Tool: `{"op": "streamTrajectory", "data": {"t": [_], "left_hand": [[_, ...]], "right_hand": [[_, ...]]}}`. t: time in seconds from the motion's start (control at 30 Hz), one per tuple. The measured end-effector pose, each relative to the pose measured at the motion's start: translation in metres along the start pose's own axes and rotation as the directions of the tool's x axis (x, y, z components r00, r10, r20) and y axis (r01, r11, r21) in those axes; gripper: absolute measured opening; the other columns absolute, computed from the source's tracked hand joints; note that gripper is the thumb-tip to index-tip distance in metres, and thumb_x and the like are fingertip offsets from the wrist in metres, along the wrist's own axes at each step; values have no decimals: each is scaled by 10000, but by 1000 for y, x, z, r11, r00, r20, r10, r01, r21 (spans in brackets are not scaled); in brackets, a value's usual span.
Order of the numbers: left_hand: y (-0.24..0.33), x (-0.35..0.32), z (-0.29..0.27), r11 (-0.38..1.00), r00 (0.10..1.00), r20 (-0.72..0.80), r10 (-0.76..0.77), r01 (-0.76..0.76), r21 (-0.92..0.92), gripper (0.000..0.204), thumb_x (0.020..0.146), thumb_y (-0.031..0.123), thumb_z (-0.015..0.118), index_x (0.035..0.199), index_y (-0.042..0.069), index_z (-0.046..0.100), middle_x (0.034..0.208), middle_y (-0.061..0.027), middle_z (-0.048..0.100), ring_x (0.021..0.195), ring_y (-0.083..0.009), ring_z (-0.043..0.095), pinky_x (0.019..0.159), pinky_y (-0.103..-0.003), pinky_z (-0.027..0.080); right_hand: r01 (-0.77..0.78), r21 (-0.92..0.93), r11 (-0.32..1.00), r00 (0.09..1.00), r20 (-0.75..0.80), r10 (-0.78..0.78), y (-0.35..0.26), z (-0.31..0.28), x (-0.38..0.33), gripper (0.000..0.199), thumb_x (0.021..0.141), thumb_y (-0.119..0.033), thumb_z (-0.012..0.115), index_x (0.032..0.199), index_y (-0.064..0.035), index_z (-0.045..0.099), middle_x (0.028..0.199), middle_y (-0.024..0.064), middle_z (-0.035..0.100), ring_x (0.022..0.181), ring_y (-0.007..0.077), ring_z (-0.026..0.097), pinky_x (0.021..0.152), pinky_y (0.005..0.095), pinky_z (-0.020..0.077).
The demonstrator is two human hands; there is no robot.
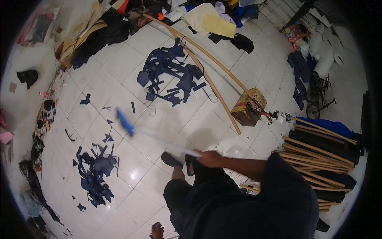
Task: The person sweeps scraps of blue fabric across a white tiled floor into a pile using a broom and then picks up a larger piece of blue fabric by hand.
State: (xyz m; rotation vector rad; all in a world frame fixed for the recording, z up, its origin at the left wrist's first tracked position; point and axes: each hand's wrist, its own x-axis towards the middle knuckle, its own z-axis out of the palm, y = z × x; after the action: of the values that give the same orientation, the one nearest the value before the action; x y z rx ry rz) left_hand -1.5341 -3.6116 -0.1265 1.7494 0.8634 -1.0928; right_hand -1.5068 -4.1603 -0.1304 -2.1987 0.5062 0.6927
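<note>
My right hand point(211, 159) grips a long pale broom handle point(167, 143) in front of my body. The handle is smeared by motion and runs left to a blue broom head point(125, 121) low over the white tiles. A pile of dark blue fabric scraps point(96, 171) lies to the left of the broom. Farther ahead spreads a second heap of scraps point(173, 73), with a few loose pieces between the two. Down at the lower edge hangs my left hand point(157, 230), fingers loosely bent, with nothing visible in it.
Wooden poles point(203, 71) lean across a worn box point(249, 106) ahead on the right. Fabric rolls on wooden poles point(318, 159) are stacked at my right. Piled cloth point(211, 22) lies at the far side; clutter lines the left wall. A small bicycle point(318, 97) stands far right.
</note>
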Motion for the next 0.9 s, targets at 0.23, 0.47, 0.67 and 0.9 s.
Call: {"op": "streamTrajectory", "data": {"t": [0.23,0.47,0.67,0.9], "left_hand": [[118,33,36,988,999,-6,43,-42,148,351,841,303,531,1080,48,502,921,-83,567,773,-187,567,621,-289,444],[274,-5,130,952,939,-166,302,-289,102,321,868,279,511,1089,46,497,980,-76,546,846,-186,535,709,-304,444],[282,-43,240,954,954,5,298,-298,28,324,871,284,512,1087,42,502,966,-81,557,824,-178,546,684,-287,444],[267,1,259,970,998,43,-43,31,241,289,836,229,533,1033,19,512,771,-64,578,653,-150,597,469,-236,423]], "right_hand": [[-442,-303,844,890,-266,371,123,-169,33,576,800,-139,424,1328,-8,236,825,220,603,749,362,598,684,455,469],[-378,-402,834,919,-269,287,214,-257,242,560,794,-110,437,1280,93,245,868,232,600,773,329,609,669,405,495],[-28,-409,912,925,335,178,126,-236,223,854,693,-173,586,1292,169,82,922,289,571,834,372,587,733,418,476],[109,-90,990,914,401,-64,27,-147,285,635,724,-98,493,1308,14,269,853,245,599,812,363,597,713,459,464]]}}
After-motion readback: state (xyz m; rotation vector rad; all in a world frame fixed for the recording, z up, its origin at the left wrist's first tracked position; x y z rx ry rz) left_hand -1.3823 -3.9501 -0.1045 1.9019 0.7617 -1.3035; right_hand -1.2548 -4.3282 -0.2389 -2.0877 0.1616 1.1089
